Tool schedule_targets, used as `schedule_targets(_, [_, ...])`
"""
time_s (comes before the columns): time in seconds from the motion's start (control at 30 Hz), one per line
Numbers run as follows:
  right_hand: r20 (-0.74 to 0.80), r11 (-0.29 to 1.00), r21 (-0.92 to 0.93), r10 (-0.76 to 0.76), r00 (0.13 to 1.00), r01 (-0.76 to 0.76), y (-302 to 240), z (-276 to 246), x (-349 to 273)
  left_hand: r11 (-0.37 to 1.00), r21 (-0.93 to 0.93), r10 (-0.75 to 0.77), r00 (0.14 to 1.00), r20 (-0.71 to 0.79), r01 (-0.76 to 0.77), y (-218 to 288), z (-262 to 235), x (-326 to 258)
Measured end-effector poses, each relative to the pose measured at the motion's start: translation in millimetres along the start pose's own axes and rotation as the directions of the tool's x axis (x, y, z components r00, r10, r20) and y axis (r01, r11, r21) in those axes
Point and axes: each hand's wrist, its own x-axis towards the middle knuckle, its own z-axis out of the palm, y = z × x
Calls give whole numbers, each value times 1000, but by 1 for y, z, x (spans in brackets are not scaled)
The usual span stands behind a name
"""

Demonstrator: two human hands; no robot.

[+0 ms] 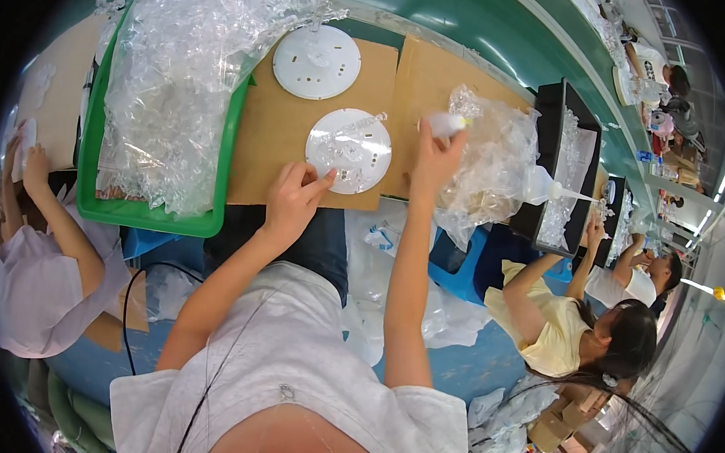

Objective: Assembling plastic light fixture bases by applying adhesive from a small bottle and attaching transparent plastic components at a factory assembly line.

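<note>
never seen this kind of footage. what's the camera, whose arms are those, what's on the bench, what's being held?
One picture, from a fisheye camera worn on a person's head and looking down, so straight edges bend near the rim. There is no robot. The two forearms rising from the bottom are the wearer's own.

The left hand rests at the edge of a white round disc with clear plastic pieces on it. The right hand holds a small white bottle.

On the cardboard sheet lies a second white disc. To the left stands a green tray of clear plastic parts; to the right, a crumpled clear bag. Other people work alongside.
</note>
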Motion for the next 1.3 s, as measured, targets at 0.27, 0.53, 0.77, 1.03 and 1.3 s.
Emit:
schedule_targets(0.27, [195,943,98,294,936,-317,-25,-47,-171,1000,-5,12,1000,19,-11,-6,-1,1])
schedule_targets(0.53, [296,934,-36,350,889,-355,-29,-28,-176,1000,-9,11,1000,21,-11,-7,-2,2])
schedule_targets(0.77, [299,939,-1,328,896,-343,-38,-26,-181,1000,5,16,1000,17,-16,-9,-2,1])
schedule_targets(1.03, [284,948,-22,309,908,-316,-42,-20,-185,996,61,67,996,61,-71,0,-9,8])
schedule_targets(1.3, [339,922,39,350,873,-385,-50,-15,-191,958,156,212,959,187,-242,0,-17,19])
